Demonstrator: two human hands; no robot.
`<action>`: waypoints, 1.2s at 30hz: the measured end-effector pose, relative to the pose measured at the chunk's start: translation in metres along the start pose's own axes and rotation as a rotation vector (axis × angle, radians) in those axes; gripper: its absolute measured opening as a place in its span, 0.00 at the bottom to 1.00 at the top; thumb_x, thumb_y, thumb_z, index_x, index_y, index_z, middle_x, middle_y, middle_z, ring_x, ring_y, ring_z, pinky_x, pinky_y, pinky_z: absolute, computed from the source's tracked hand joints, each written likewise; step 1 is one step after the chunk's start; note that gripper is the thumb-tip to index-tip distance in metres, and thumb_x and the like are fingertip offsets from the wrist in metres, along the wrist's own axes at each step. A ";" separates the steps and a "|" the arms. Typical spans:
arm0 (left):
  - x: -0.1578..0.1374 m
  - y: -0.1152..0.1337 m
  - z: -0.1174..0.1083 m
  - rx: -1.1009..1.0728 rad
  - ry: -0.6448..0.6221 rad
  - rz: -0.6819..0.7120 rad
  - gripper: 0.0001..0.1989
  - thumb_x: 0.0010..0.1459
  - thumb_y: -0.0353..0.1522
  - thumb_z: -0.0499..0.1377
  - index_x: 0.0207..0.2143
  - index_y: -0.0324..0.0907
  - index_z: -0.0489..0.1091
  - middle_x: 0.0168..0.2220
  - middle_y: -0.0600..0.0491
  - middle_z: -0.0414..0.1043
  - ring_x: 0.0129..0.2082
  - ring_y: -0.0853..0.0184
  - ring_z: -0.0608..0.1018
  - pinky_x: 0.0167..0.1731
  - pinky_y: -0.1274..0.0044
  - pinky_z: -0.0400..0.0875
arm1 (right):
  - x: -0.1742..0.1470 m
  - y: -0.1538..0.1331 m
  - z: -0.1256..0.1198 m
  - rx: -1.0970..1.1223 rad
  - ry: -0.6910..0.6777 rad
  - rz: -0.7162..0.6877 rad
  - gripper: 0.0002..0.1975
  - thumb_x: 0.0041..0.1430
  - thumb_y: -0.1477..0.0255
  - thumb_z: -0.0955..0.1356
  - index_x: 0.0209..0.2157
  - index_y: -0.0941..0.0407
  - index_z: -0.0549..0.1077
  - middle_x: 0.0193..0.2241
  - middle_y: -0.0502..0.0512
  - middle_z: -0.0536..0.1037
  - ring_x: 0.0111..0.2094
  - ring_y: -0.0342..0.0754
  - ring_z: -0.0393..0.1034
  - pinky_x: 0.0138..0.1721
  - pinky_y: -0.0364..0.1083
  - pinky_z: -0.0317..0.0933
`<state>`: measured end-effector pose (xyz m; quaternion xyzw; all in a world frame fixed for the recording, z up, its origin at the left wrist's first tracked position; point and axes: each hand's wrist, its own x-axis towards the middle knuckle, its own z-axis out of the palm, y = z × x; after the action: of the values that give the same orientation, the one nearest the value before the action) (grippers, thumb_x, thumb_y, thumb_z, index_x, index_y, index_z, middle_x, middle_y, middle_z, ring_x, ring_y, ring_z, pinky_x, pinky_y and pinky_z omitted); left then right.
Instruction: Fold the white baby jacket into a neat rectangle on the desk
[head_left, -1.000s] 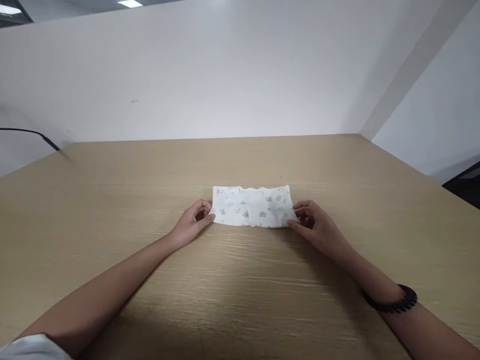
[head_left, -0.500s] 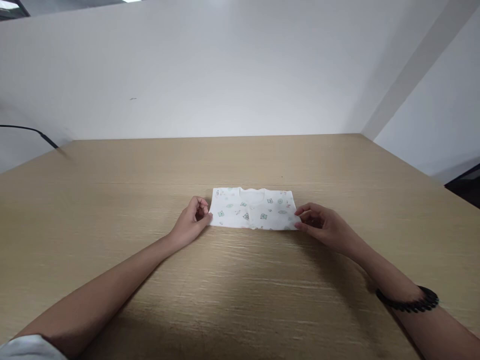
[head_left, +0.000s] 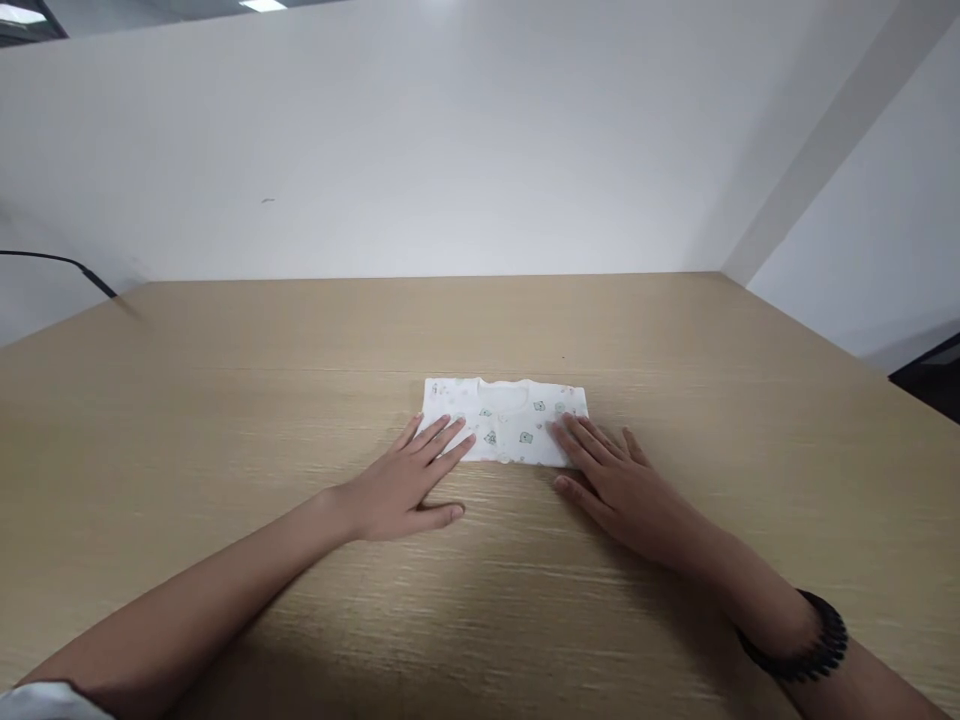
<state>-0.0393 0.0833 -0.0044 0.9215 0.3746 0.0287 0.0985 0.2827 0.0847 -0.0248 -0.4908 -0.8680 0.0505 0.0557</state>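
Observation:
A white baby shirt (head_left: pixel 506 425) with small green and grey animal prints lies folded into a flat, wide strip on the table, its neckline at the far edge. My left hand (head_left: pixel 405 485) rests palm down with fingers spread, the fingertips over the shirt's near left corner. Over the near right part of the cloth lie the fingers of my right hand (head_left: pixel 619 485), stretched out flat, the thumb apart on the near side. Both near corners of the shirt are covered by my fingers.
The wooden table (head_left: pixel 300 350) runs back to a white partition (head_left: pixel 450 150). A black cable (head_left: pixel 94 278) comes over the left edge. Past the right edge sits a dark object (head_left: pixel 934 378), partly out of view. A black coiled band (head_left: pixel 806 640) circles my right wrist.
Both hands have let go of the shirt's near side corners. They have moved inward and opened out flat, fingers now over the cloth. The shirt has stayed nearly in place.

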 end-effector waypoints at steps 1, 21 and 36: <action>0.000 0.000 0.000 0.005 0.017 0.002 0.38 0.66 0.51 0.48 0.71 0.48 0.38 0.71 0.43 0.38 0.70 0.48 0.45 0.65 0.53 0.37 | -0.001 0.000 -0.001 -0.003 0.001 0.004 0.34 0.69 0.53 0.52 0.70 0.54 0.43 0.69 0.60 0.49 0.69 0.57 0.42 0.65 0.67 0.41; 0.002 0.018 -0.022 0.019 0.176 -0.015 0.17 0.64 0.45 0.51 0.40 0.42 0.69 0.38 0.48 0.73 0.40 0.58 0.74 0.46 0.65 0.62 | 0.000 -0.020 -0.034 0.172 0.071 -0.158 0.21 0.72 0.65 0.53 0.40 0.56 0.73 0.37 0.59 0.79 0.40 0.52 0.73 0.47 0.54 0.63; -0.022 0.090 -0.009 -0.092 -0.273 0.448 0.04 0.51 0.30 0.66 0.28 0.42 0.73 0.24 0.58 0.74 0.22 0.68 0.72 0.17 0.75 0.53 | -0.030 -0.100 0.008 0.428 -0.064 -0.828 0.11 0.63 0.68 0.67 0.27 0.55 0.69 0.28 0.48 0.76 0.33 0.44 0.67 0.41 0.46 0.58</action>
<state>0.0050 0.0068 0.0234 0.9713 0.1427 -0.0577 0.1811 0.2125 0.0076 -0.0198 -0.0790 -0.9622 0.2169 0.1444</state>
